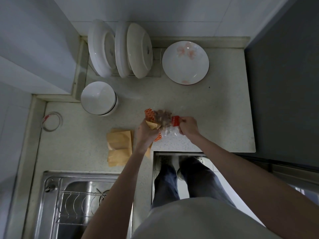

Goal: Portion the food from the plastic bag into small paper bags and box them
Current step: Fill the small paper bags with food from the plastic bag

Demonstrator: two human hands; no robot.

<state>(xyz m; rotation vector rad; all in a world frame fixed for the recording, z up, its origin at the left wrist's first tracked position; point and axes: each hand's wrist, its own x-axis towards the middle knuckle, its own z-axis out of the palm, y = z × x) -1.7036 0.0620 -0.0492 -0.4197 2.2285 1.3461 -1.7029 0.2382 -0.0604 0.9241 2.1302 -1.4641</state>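
Speckled, matt stone counter [215,118]; glossy white ceramic plates [185,62] and bowl [98,98]; clear, shiny plastic bag [164,121] with orange-red print; matt brown paper bags [119,144]; brushed stainless-steel sink [82,187] with wire rack [76,204].
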